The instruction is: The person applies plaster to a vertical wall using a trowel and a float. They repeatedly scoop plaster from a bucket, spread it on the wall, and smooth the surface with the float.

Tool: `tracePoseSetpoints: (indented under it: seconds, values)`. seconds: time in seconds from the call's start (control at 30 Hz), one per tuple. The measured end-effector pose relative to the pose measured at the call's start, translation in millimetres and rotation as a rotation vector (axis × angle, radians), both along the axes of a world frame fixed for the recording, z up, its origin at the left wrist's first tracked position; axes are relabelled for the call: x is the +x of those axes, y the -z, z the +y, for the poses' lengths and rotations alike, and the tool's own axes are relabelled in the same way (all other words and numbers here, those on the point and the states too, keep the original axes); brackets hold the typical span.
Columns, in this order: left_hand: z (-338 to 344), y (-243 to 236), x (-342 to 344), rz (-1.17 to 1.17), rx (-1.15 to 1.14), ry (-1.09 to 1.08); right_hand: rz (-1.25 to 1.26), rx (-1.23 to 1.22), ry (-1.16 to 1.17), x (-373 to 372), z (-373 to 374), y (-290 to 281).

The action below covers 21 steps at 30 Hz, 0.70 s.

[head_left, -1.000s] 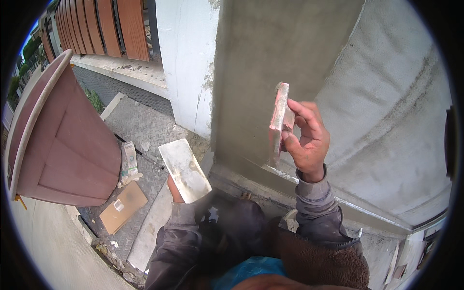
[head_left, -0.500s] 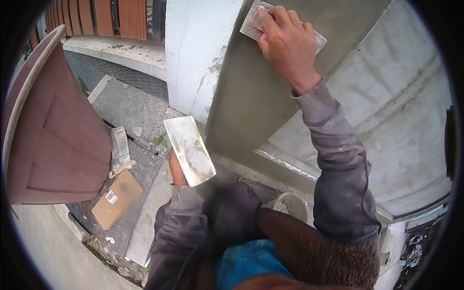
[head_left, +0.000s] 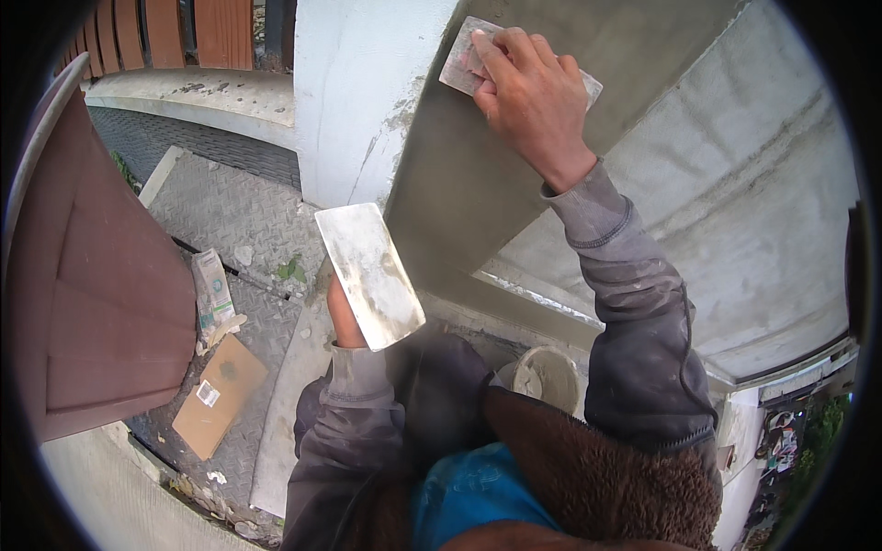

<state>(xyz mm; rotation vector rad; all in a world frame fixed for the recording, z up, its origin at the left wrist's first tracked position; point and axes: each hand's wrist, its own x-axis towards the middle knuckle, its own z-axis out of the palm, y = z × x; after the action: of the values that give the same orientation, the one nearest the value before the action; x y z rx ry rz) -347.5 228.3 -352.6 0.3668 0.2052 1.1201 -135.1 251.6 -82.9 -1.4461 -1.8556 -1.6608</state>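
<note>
My right hand (head_left: 533, 101) presses a flat rectangular float (head_left: 459, 64) against the grey wet plaster on the wall (head_left: 459, 184), high in the view. Most of the float is hidden under my fingers. My left hand (head_left: 344, 317) holds a metal plastering board (head_left: 369, 274) from beneath, tilted, its pale face smeared with plaster. Only the thumb side of that hand shows below the board. Both arms wear grey sleeves.
A white bucket (head_left: 548, 376) with plaster sits below between my arms. A white pillar (head_left: 354, 101) adjoins the plastered strip. Down on the chequered metal floor (head_left: 230, 220) lie a cardboard piece (head_left: 219, 395) and a small carton (head_left: 213, 292). A brown door (head_left: 101, 294) stands left.
My right hand has lifted the float from chest height and laid it flat on the wall near the top. The board in my left hand has stayed about level.
</note>
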Motion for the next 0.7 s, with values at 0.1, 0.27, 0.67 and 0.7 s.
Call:
tracePoseSetpoints:
  seconds: [0.1,0.27,0.67,0.7]
  values:
    - [-3,-4,-1,0.033,-0.025,-0.001,-0.013,0.041,0.007,-4,-4,-39]
    - [3,6,5,0.007,-0.023,0.029,0.003,-0.031,0.020,4,7,-30]
    - [5,-3,6,-0.118,-0.063,0.116,0.054,-0.131,0.070,-4,1,-44]
    - [4,-7,5,-0.118,-0.056,0.112,0.068,-0.168,0.047,-4,1,-26]
